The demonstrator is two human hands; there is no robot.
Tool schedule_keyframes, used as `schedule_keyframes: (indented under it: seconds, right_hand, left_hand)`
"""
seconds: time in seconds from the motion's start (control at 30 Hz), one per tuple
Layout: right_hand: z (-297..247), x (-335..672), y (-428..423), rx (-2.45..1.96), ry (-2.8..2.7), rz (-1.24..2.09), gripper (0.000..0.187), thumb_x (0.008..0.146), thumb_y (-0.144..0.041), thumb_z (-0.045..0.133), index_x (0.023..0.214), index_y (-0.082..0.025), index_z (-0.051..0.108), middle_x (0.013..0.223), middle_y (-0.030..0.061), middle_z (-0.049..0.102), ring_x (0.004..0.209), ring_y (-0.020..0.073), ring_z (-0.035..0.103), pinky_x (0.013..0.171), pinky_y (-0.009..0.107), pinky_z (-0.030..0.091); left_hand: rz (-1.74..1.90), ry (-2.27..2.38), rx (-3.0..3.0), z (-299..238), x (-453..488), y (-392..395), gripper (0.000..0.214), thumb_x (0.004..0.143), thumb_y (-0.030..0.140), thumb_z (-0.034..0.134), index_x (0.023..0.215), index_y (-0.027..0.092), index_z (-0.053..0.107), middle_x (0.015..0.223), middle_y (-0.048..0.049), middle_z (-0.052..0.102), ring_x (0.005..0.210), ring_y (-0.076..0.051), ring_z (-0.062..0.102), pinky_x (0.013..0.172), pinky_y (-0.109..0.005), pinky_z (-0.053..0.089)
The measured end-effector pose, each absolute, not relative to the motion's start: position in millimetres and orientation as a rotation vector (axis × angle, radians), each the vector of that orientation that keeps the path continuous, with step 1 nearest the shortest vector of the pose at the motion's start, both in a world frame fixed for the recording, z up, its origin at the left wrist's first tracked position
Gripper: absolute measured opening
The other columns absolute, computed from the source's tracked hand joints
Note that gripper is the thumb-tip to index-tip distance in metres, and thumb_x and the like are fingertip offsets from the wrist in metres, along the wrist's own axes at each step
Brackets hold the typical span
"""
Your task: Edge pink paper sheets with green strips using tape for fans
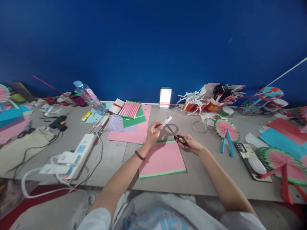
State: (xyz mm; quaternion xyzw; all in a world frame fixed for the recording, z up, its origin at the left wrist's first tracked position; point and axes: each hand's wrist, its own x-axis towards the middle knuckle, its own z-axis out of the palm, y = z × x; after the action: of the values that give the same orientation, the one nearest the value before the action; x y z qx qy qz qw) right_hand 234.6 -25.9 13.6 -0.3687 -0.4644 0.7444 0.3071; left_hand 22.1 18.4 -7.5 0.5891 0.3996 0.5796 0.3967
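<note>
My left hand (153,131) is raised over the table and pinches a small white tape strip with a red end (167,120). My right hand (189,143) grips black-handled scissors (176,134), whose blades point up-left and meet the strip. Below both hands lies a pink sheet edged in green (161,159). A dark red bead bracelet (139,155) circles my left wrist.
A white power strip with cables (79,151) and a glue gun (59,122) lie left. More pink, green and purple sheets (131,123), a folded pink fan strip (130,109) and a water bottle (90,96) sit behind. Watermelon paper fans (226,129) and a phone (251,159) lie right.
</note>
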Motion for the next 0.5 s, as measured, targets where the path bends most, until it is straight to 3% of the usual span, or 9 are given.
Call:
schedule_keyframes:
  seconds: [0.5]
  right_hand:
    - [12.5,234.9,-27.0,-0.93,-1.264,1.98,0.043,0.072,-0.055,0.067,0.082,-0.015,0.053,0.046,-0.0071,0.046,0.035,0.0034,0.027,0.034,0.019,0.014]
  left_hand:
    - [1.458,1.028,1.493,-4.0,22.4,16.1,0.019,0.086,0.037,0.054,0.088,0.02,0.061,0.085,-0.0034,0.059,0.078,-0.015,0.061,0.071,-0.027,0.049]
